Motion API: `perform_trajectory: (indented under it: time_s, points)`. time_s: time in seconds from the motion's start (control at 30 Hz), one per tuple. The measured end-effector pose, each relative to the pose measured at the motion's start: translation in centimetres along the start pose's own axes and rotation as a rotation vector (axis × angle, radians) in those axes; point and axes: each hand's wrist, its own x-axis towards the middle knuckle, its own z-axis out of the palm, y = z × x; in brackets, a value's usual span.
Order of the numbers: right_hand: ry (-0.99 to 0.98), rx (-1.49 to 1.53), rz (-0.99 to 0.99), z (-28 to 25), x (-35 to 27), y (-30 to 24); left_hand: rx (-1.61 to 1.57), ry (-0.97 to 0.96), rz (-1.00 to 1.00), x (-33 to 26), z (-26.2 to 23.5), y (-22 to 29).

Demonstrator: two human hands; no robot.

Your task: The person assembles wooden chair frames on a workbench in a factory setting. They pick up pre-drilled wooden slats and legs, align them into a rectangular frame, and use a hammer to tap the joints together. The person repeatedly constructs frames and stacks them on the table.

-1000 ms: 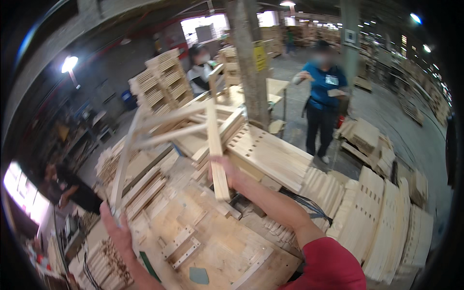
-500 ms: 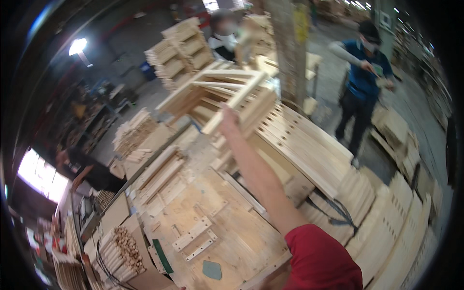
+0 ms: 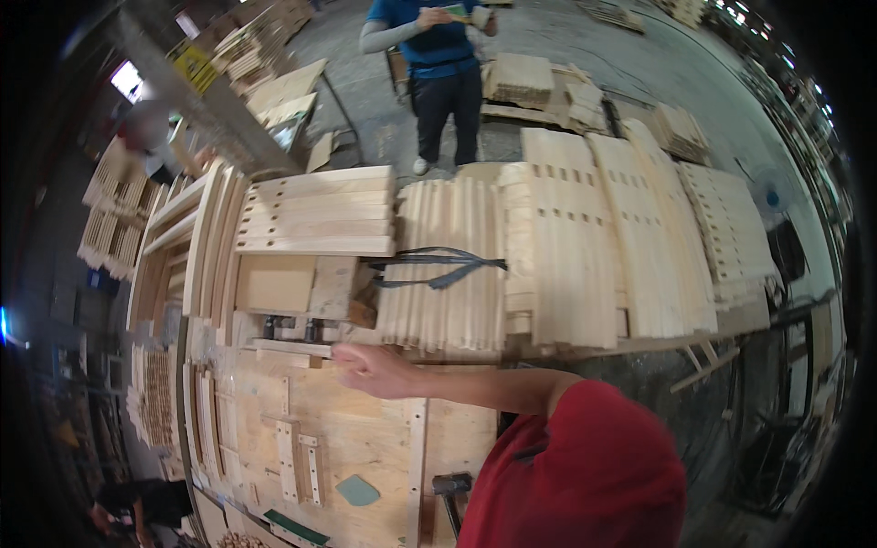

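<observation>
Holding the thin wooden strip at nine o'clock, our right hand pinches it; we keep it level on the desk.

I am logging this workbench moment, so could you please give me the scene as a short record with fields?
Setting: wood workshop with stacks of pale slatted wooden panels.
Right hand: closed on the end of a thin pale wooden strip, arm in a red sleeve.
Left hand: not in view.
Work surface: plywood jig table with screwed-on wooden blocks.
Nearby: slatted panel of pale boards; black strap lying on upright slats.
Other person: stands beyond the stacks in a blue top.
</observation>
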Motion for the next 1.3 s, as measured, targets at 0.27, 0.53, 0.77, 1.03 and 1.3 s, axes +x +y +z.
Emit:
perform_trajectory:
  time_s: [0.27, 0.53, 0.77, 1.03, 1.3]
  points:
    - [0.527, -0.019, 0.204, -7.6, -25.2, 3.6, -0.043, -0.163, 0.189, -2.4, 1.5, 1.1]
    - [1.116, -0.443, 0.260, -13.4, -35.3, 5.1, -0.126, -0.317, 0.338, -6.0, 7.2, 7.0]
    - [0.854, 0.387, 0.456, -19.7, -35.8, 8.4, -0.202, -0.452, 0.495, -9.0, 17.1, 15.2]
    - [0.605, 0.838, 0.396, -23.8, -32.9, 9.9, 0.089, -0.957, 0.414, -17.3, 33.1, 20.0]
    - [0.652, 0.849, 0.378, -21.7, -33.3, 11.2, -0.163, -1.423, -0.206, -24.6, 34.5, 17.8]
